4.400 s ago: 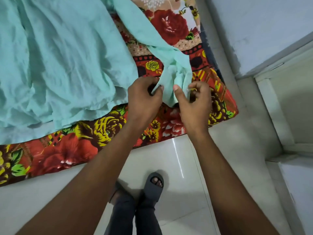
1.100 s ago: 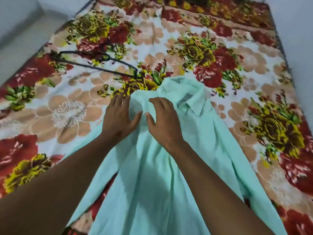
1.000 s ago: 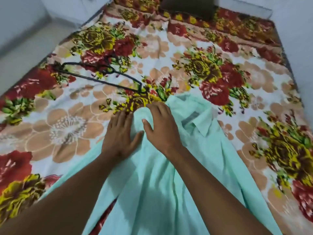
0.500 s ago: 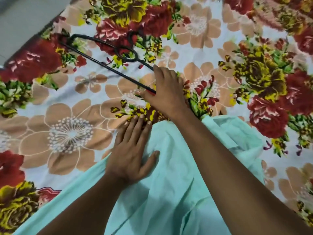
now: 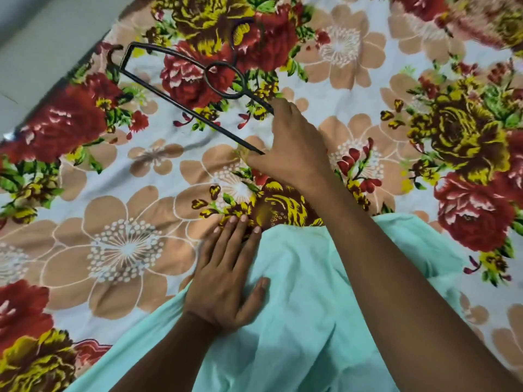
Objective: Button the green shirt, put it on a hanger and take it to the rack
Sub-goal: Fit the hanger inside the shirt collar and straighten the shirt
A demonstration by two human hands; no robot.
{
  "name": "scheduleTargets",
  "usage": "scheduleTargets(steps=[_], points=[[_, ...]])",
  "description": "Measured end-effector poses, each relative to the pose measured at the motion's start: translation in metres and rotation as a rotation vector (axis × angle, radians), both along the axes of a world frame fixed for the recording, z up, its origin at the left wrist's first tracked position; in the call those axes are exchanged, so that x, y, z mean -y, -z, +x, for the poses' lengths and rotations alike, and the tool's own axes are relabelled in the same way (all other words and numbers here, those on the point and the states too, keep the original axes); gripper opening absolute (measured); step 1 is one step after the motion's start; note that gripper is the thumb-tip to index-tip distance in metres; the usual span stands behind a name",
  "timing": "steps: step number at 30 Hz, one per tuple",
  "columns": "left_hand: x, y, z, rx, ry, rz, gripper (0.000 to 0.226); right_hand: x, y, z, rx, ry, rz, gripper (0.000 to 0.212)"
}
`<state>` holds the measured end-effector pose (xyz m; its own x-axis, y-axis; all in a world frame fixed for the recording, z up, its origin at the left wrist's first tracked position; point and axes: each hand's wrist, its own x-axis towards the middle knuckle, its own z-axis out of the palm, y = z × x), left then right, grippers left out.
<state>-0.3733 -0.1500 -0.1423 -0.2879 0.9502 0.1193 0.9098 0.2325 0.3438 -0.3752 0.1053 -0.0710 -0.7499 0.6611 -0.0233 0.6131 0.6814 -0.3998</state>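
Now, right hand [image 5: 291, 149]: my fingers clamped on the near end of the black hanger [image 5: 181, 80].
Left hand [image 5: 226, 278]: fingers spread flat, pressing the green shirt [image 5: 305, 321].
Shirt: lying on the floral bed [image 5: 119, 244].

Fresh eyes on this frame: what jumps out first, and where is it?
The loud red, yellow and tan floral bedsheet fills almost the whole view. Against it, the thin black wire hanger lies at upper left, its near end gripped by the right hand. The pale mint-green shirt spreads across the bottom centre, with the left hand pressed flat on its upper edge.
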Motion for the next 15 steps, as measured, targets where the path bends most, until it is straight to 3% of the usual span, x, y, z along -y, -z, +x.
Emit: scheduleTargets(steps=[8, 15], points=[[0.002, -0.006, 0.001, 0.003, 0.016, 0.019, 0.076, 0.024, -0.033, 0.126, -0.13, 0.178, 0.075, 0.09], [0.003, -0.019, 0.008, 0.001, 0.004, -0.027, 0.077, 0.053, -0.085, 0.279, -0.037, 0.32, 0.21, 0.088]])
